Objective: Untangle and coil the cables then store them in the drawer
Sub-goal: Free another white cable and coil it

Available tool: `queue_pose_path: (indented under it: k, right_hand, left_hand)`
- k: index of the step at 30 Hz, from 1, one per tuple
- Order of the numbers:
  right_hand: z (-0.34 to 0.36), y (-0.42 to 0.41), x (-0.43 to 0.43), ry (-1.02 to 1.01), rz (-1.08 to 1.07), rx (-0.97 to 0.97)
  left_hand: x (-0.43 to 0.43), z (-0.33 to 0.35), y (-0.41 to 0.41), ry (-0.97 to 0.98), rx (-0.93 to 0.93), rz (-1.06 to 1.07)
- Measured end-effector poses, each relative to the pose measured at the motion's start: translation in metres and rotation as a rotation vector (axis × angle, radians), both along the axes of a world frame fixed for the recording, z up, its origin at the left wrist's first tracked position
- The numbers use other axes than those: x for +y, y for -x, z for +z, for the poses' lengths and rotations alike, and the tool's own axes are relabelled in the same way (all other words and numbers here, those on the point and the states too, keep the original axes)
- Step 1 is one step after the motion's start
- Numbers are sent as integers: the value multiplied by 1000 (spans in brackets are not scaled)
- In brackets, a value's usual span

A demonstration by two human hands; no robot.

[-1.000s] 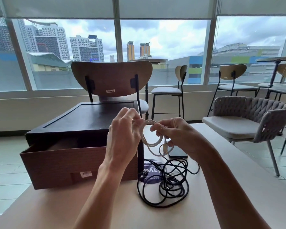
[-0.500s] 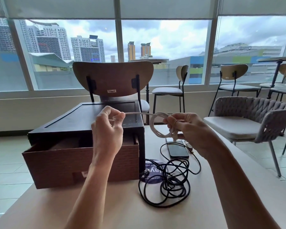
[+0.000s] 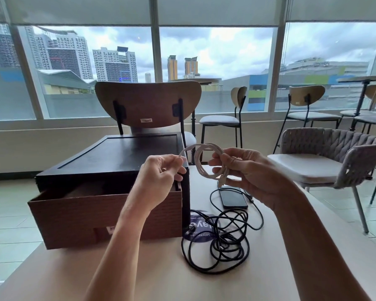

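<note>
- While the white cable [image 3: 197, 168] is held in the air over the table [image 3: 139, 276], between the two hands and just in front of the dark cabinet [image 3: 117, 157], its loops stay round and open. Judged light, soft and springy; the turns will likely fan out if let go.
- Right hand [image 3: 250, 172]: fingers and thumb curled round the gathered turns at the coil's right side, a plug end hanging below. Best hold is there, where all turns cross, pinched together.
- Left hand [image 3: 159, 177]: thumb and fingertips pinch the free tail, which arcs up and over toward the coil. Guide it lightly; the sheath looks smooth and may slip.
- Black cable [image 3: 221, 246]: thin, limp, lying in a loose tangle on the table just right of the drawer [image 3: 96, 216], partly over a printed leaflet [image 3: 195, 228]. One strand runs up beside a phone [image 3: 233, 197]. Likely to snag on itself; lift by one end, not by the mass.
- Drawer stands pulled out; I cannot tell what is inside.
- Against half a second ago: the tail was drawn out nearly straight to the left and the left hand was farther from the right. Now that hand sits closer and lower, and the tail curves as a fresh loop.
- Black tangle, phone and drawer lie as they did.
</note>
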State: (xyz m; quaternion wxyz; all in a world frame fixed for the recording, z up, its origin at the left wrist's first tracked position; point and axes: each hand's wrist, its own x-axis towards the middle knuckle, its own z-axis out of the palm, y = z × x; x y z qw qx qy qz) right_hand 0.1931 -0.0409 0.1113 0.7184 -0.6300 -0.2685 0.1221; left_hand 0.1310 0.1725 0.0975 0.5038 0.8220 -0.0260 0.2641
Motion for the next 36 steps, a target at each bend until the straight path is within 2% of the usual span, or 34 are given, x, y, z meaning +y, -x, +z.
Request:
queue_pose_path:
  k: [4,8,12,16,19,24,27,33,36]
  right_hand:
    - [-2,0,-2,62,-49,9]
    - [-3,0,1,31,-33,17]
    - [-3,1,0,41,-4,36]
    - [-5,2,2,85,49,27]
    - [-5,3,1,71,134,-20]
    - [-8,4,-3,44,413,-124]
    - [-7,2,-3,51,354,-144]
    - [-5,0,-2,-38,266,-26]
    - [-4,-3,-5,-103,242,6]
  left_hand:
    - [0,3,4,-15,40,-58]
    - [-13,1,6,106,150,-255]
    - [-22,-3,-1,162,90,-182]
    - [-25,-5,-8,-110,-152,32]
    - [-24,-6,-7,-131,-281,149]
    - [-17,-7,-7,49,-246,157]
    - [-16,-7,-8,52,-237,161]
    - [-18,-3,-3,127,-212,135]
    - [-7,1,0,186,-111,58]
